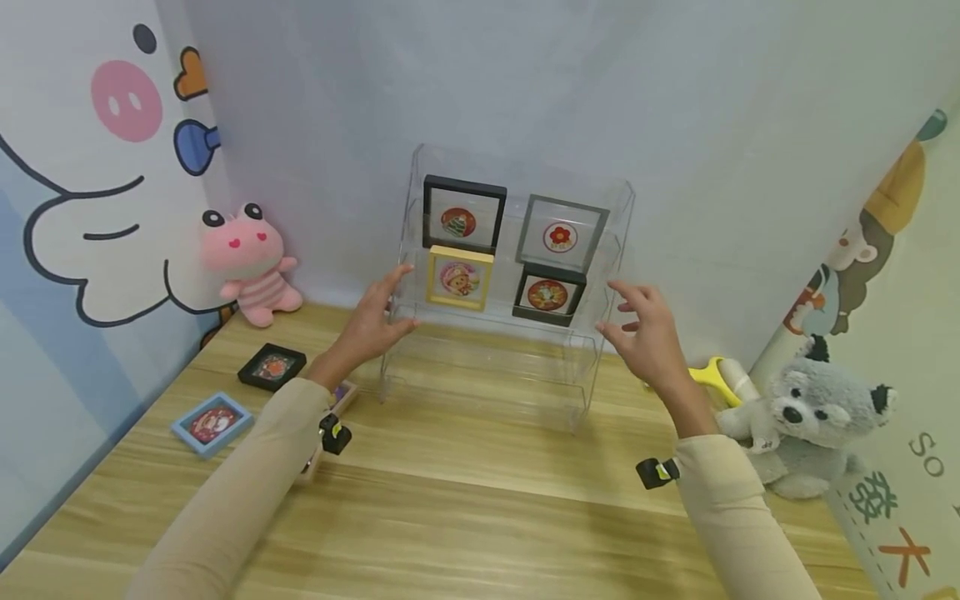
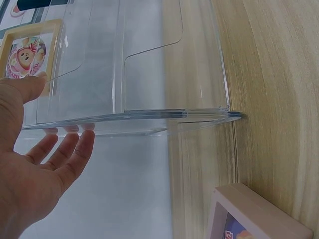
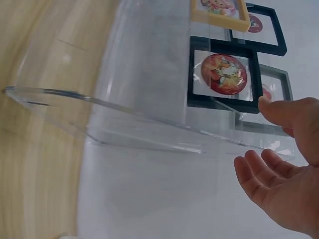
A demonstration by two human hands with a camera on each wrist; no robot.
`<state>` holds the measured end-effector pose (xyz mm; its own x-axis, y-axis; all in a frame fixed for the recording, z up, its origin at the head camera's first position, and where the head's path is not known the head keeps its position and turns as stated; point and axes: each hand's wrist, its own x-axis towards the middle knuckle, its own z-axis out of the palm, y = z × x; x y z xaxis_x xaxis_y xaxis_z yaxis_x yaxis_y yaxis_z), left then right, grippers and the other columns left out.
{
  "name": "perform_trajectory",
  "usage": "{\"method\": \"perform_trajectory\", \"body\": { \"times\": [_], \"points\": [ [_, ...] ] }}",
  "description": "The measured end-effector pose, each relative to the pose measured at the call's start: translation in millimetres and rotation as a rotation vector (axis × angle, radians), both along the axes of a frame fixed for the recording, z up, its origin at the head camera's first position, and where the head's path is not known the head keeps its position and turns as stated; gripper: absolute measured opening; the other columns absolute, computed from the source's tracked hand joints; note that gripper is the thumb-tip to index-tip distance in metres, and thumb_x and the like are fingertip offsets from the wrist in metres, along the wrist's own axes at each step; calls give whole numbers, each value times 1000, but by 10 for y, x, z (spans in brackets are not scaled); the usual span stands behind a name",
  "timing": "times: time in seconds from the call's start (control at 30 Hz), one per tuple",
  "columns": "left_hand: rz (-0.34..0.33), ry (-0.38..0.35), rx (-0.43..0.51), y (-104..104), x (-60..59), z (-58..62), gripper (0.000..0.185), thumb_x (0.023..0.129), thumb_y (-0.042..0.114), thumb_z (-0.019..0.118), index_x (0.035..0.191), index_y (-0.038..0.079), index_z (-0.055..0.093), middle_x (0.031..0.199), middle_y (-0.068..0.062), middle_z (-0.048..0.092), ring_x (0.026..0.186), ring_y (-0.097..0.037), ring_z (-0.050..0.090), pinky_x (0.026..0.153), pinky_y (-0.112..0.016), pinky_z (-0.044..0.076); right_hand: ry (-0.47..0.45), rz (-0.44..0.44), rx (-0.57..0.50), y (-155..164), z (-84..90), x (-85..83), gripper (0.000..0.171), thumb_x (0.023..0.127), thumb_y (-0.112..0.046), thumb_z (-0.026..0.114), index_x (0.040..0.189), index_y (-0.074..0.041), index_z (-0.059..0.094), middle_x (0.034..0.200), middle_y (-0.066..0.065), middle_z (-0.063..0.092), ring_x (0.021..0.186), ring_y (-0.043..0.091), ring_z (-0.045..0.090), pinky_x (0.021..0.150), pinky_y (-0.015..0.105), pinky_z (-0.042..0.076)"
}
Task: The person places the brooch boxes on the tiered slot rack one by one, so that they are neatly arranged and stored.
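Where the pale backdrop (image 1: 322, 100) hangs behind the wood-grain tabletop (image 1: 465, 508), a clear tiered stand (image 1: 487, 367) stands upright toward the back, roughly mid-view. Gray plush dog (image 1: 813, 417) sits at the right side, pink plush toy (image 1: 243, 254) at back left. Left hand (image 1: 367, 321) is at the stand's left side, grip spread and holding nothing; wrist view shows thumb and fingers on opposite sides of the stand's edge, contact can't tell. Right hand (image 1: 647, 333) is at the right side, grip likewise parted with nothing in it; contact can't tell there either.

Four small frames sit on the stand. Upper pair: black tree-picture frame (image 1: 457, 222) left, gray flower-picture frame (image 1: 560, 236) right. Lower pair: yellow frame (image 1: 459, 279) left, black red-disc frame (image 1: 547, 294) right, nearest the right thumb. More frames lie flat on the tabletop, left: light blue frame (image 1: 212, 423), black-rimmed frame (image 1: 272, 367) behind it, dusty-pink frame (image 2: 264, 209) partly hidden by the left forearm in the head view. Yellow looped item (image 1: 716, 382) lies beside the plush dog, identity unclear.
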<state>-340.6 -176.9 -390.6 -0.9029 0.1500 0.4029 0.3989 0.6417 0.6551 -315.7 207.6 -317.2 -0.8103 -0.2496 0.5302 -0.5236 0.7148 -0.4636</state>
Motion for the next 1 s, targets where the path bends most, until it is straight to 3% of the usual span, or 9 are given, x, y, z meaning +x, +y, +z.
{"method": "perform_trajectory", "body": {
  "times": [0.23,0.47,0.7,1.0],
  "points": [
    [-2,6,-1,-9,1,5,82,82,22,70,145,34,19,128,-22,39,94,-31,47,71,-45,45,-115,-16,-3,34,-326,83,85,76,-12,75,145,-20,27,131,24,35,109,37,49,77,47,52],
    [-2,13,-4,3,-15,-2,83,81,20,71,145,33,19,125,-23,41,94,-32,47,72,-45,46,-182,-39,-35,-16,-638,149,99,73,-17,79,148,-29,16,136,23,31,110,34,50,73,41,54],
    [6,10,-1,-2,-23,6,81,81,22,70,145,33,20,126,-21,40,93,-30,46,72,-44,45,-137,-40,-32,-20,-657,69,103,72,-16,79,149,-26,11,130,24,37,102,35,56,66,38,55],
    [3,-3,3,-2,-15,-10,81,82,23,70,145,33,20,123,-20,40,92,-30,46,70,-42,44,-162,-70,6,-5,-609,-39,101,72,-18,79,149,-22,15,117,22,45,90,36,63,81,51,48]
  ]
}}
